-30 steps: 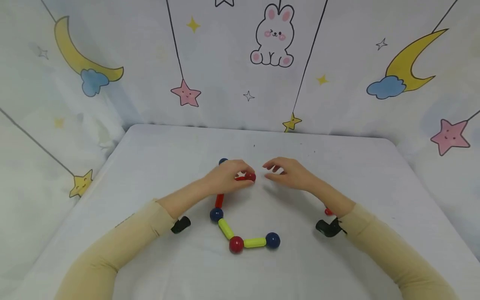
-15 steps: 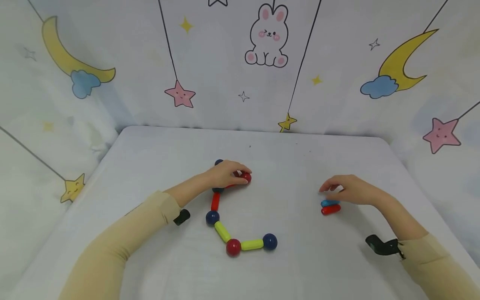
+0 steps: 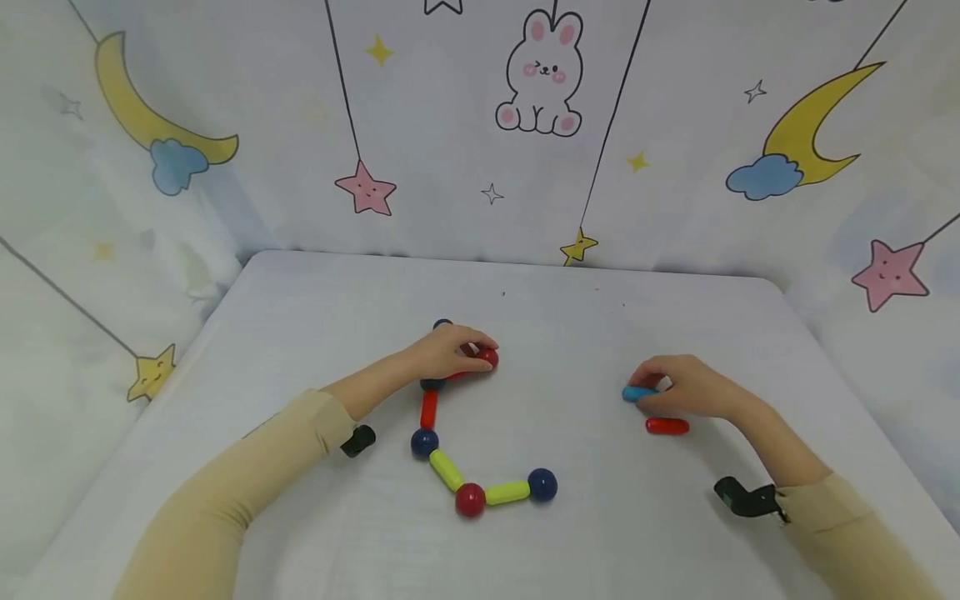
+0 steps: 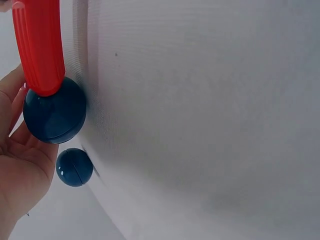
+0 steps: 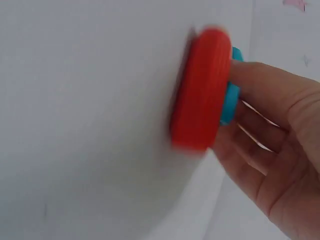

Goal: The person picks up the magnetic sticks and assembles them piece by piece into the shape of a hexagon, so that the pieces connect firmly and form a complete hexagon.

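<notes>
My left hand [image 3: 447,352] pinches a red ball [image 3: 488,358] at the end of a chain of magnetic rods and balls. From there the chain runs through a dark blue ball [image 3: 432,384], a red rod [image 3: 428,409] and another blue ball [image 3: 424,443]. Two yellow-green rods [image 3: 447,471] follow, joined by a red ball [image 3: 470,500], with a blue ball [image 3: 542,484] at the near end. On the right, my right hand [image 3: 686,386] pinches a light blue rod [image 3: 638,393] between thumb and fingers. A loose red rod [image 3: 667,426] lies just nearer than that hand.
A further blue ball [image 3: 443,322] shows behind the left hand, partly covered by it. White cloth covers the table [image 3: 585,333], and a patterned curtain [image 3: 675,100] hangs behind it. Black wrist cameras [image 3: 746,497] sit under both wrists.
My right hand has moved from beside the red ball out to the right and taken hold of the light blue rod, which has come away from the red rod. The left hand keeps its grip.
</notes>
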`<state>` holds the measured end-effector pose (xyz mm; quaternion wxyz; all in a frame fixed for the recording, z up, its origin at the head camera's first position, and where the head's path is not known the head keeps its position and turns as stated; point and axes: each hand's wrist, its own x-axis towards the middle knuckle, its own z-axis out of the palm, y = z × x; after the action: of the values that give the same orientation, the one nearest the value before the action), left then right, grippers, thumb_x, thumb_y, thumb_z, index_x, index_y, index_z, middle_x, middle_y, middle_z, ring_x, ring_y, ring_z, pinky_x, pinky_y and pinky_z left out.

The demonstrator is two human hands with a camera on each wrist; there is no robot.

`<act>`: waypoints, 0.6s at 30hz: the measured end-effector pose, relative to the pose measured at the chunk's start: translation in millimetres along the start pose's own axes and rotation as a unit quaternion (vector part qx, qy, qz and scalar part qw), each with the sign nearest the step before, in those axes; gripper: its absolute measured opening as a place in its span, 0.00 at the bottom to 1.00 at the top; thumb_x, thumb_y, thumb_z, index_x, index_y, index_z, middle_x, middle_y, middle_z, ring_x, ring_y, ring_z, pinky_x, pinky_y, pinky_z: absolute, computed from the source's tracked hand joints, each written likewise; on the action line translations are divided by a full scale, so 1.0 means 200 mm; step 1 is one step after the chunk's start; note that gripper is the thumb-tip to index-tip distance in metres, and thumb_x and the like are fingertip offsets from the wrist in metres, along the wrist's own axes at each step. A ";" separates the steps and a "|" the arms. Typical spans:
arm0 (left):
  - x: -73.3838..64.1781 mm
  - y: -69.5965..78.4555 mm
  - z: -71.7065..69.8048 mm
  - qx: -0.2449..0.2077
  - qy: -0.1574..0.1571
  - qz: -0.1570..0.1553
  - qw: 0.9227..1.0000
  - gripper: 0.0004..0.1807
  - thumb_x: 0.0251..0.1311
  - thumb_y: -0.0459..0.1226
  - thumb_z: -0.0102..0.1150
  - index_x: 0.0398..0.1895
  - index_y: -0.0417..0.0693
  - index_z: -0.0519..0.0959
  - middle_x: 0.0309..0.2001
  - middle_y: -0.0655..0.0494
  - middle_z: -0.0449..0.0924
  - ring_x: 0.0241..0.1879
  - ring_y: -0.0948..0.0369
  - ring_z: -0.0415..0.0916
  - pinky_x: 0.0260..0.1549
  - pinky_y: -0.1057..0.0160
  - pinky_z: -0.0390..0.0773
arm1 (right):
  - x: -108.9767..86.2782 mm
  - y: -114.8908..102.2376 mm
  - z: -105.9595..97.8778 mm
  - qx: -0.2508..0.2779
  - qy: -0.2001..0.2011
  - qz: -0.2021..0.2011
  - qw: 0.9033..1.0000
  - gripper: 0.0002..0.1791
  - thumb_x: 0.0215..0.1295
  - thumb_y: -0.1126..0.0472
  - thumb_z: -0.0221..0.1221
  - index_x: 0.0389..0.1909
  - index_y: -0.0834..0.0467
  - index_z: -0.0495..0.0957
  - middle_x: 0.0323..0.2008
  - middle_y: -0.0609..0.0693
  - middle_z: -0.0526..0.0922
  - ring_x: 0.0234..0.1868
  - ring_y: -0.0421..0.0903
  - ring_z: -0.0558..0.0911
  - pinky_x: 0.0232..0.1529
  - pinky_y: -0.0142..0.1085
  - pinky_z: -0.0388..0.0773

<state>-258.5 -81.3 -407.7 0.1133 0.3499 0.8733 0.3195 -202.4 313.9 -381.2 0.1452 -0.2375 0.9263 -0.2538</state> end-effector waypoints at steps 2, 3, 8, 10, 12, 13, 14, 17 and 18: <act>-0.01 0.00 0.00 -0.002 0.004 -0.004 1.000 0.20 0.63 0.40 0.63 0.57 0.45 0.79 0.51 0.51 0.81 0.47 0.57 0.79 0.47 0.64 0.77 | 0.07 -0.05 0.04 0.006 0.017 -0.022 1.000 0.12 0.61 0.59 0.66 0.45 0.57 0.82 0.41 0.45 0.82 0.44 0.47 0.79 0.46 0.43 0.79; -0.02 0.00 0.00 -0.002 0.005 -0.006 1.000 0.20 0.63 0.41 0.63 0.57 0.45 0.79 0.51 0.51 0.81 0.46 0.57 0.79 0.46 0.64 0.77 | 0.10 -0.08 0.07 0.013 0.025 -0.035 0.999 0.12 0.62 0.60 0.66 0.46 0.58 0.82 0.41 0.46 0.82 0.44 0.48 0.79 0.46 0.43 0.79; -0.04 -0.01 -0.01 -0.007 0.014 -0.012 1.000 0.20 0.63 0.41 0.64 0.57 0.44 0.80 0.51 0.51 0.81 0.45 0.57 0.80 0.46 0.64 0.77 | 0.30 -0.25 0.18 0.041 0.048 -0.060 0.996 0.14 0.62 0.59 0.66 0.47 0.58 0.82 0.41 0.46 0.83 0.44 0.48 0.80 0.44 0.40 0.80; -0.05 -0.01 0.00 -0.008 0.018 -0.012 1.000 0.20 0.62 0.41 0.64 0.56 0.44 0.80 0.50 0.51 0.82 0.44 0.57 0.80 0.45 0.64 0.78 | 0.37 -0.31 0.22 0.039 0.053 -0.065 0.996 0.14 0.61 0.59 0.67 0.47 0.58 0.83 0.40 0.46 0.84 0.44 0.47 0.80 0.44 0.39 0.79; -0.06 -0.01 0.00 -0.009 0.023 -0.013 1.000 0.20 0.62 0.41 0.65 0.56 0.44 0.80 0.50 0.51 0.82 0.43 0.58 0.80 0.45 0.64 0.78 | 0.44 -0.36 0.26 0.037 0.053 -0.068 0.996 0.14 0.61 0.60 0.67 0.47 0.58 0.83 0.40 0.46 0.84 0.43 0.46 0.80 0.44 0.39 0.78; -0.07 -0.01 0.00 -0.009 0.026 -0.014 1.000 0.20 0.62 0.41 0.65 0.56 0.44 0.80 0.49 0.51 0.82 0.43 0.58 0.80 0.45 0.64 0.78 | 0.46 -0.39 0.27 0.034 0.052 -0.070 0.996 0.14 0.61 0.60 0.67 0.47 0.58 0.83 0.40 0.46 0.84 0.43 0.46 0.79 0.45 0.39 0.78; -0.07 -0.01 0.00 -0.011 0.029 -0.014 0.999 0.20 0.62 0.40 0.65 0.56 0.44 0.80 0.49 0.51 0.82 0.42 0.58 0.80 0.44 0.64 0.78 | 0.49 -0.41 0.28 0.033 0.052 -0.071 0.996 0.14 0.61 0.60 0.67 0.47 0.59 0.83 0.39 0.47 0.84 0.43 0.46 0.79 0.45 0.40 0.78; -0.08 -0.02 0.00 -0.012 0.035 -0.015 0.999 0.19 0.61 0.40 0.65 0.55 0.43 0.80 0.48 0.52 0.82 0.40 0.59 0.81 0.43 0.65 0.78 | 0.55 -0.46 0.31 0.028 0.047 -0.074 0.996 0.14 0.61 0.60 0.67 0.46 0.59 0.83 0.39 0.47 0.84 0.42 0.45 0.79 0.44 0.38 0.78; -0.09 -0.02 0.00 -0.012 0.037 -0.015 0.999 0.19 0.61 0.40 0.65 0.55 0.43 0.80 0.47 0.52 0.83 0.40 0.59 0.80 0.43 0.65 0.78 | 0.57 -0.48 0.32 0.026 0.045 -0.074 0.996 0.13 0.61 0.60 0.67 0.46 0.59 0.83 0.39 0.47 0.84 0.42 0.46 0.80 0.43 0.38 0.78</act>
<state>-248.0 -96.1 -410.9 0.0898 0.3229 0.8782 0.3414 -238.9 157.0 -398.8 0.0905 -0.2902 0.9048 -0.2984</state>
